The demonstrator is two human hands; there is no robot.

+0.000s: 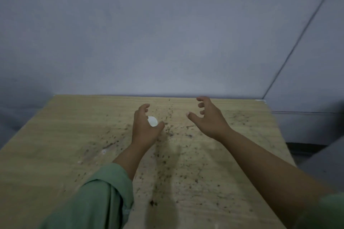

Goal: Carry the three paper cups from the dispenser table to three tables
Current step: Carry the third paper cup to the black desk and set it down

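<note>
A white paper cup shows between the thumb and fingers of my left hand, which curls around it above a light wooden table; most of the cup is hidden by the hand. Whether the cup rests on the table I cannot tell. My right hand hovers to the right of it over the far part of the table, fingers spread and curled, holding nothing. No other cups are in view.
The tabletop is stained with dark specks down its middle. A grey wall rises directly behind the table's far edge. On the right, past the table edge, lies a grey ledge and something dark.
</note>
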